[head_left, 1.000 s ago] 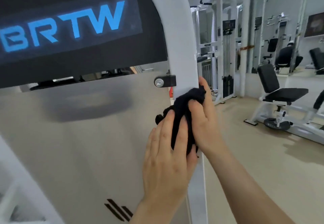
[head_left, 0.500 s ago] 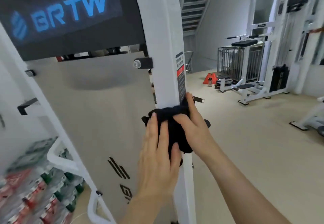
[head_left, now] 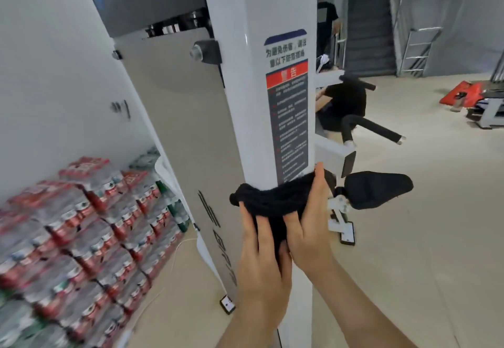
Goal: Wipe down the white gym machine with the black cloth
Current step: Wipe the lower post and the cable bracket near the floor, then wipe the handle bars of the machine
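Black cloth (head_left: 270, 197) on machine (head_left: 259, 102) under flat left hand (head_left: 261, 260); apparently in grip of right hand (head_left: 308, 233)

The white upright post of the gym machine (head_left: 253, 102), in the centre of the frame, looks like painted metal, smooth and glossy. The black knitted cloth (head_left: 270, 200) across it, low in the centre, is matt and nubbly. Left of the post, the flat grey panel (head_left: 177, 129) is smooth and matt. The printed warning sticker (head_left: 289, 108) on the post has a slight sheen. At lower left, the shrink-wrapped bottle packs (head_left: 81, 225) are shiny clear plastic.
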Available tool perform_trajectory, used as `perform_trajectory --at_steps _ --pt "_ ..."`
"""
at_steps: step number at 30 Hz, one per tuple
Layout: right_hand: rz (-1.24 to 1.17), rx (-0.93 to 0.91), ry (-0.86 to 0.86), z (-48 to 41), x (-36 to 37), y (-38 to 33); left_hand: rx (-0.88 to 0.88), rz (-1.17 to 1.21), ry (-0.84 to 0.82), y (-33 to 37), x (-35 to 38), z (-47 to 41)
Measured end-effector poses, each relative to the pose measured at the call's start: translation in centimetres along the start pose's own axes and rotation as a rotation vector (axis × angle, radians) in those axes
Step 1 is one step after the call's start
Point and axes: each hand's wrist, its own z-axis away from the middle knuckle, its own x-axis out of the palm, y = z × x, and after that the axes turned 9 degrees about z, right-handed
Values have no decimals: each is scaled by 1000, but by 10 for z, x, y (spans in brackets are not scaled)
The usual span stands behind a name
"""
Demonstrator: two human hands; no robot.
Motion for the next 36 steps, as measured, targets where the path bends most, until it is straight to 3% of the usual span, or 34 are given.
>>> perform_trajectory --at_steps 6,11,14,17,20,23,25,28,30,32,36 --pt "25 154 -310 42 -26 43 -156 -74 -132 -20 2 61" --pt "614 251 -714 23 -76 32 -434 66 -198 -9 -50 64" --pt "341 457 -912 20 -90 11 -528 170 -144 13 -73 57" --pt "295 659 -1064 28 -93 -2 -840 591 -90 36 -89 49" --pt "489 493 -1118 36 -98 -14 -1048 845 -69 48 -100 48" --pt "180 377 -1236 67 -89 -47 -1129 954 -151 58 -107 51" --pt "3 343 -1199 99 -77 -63 -1075 1039 -328 64 -118 55" --pt "-14 375 -925 130 -71 -65 -987 987 -490 71 -135 59" --pt "82 389 -779 134 -81 -62 -855 704 -501 80 -143 58" --pt "261 265 -651 130 -96 -56 -740 454 -437 83 -143 55" --pt "540 102 -594 103 -120 -37 -597 126 -354 78 -129 55"
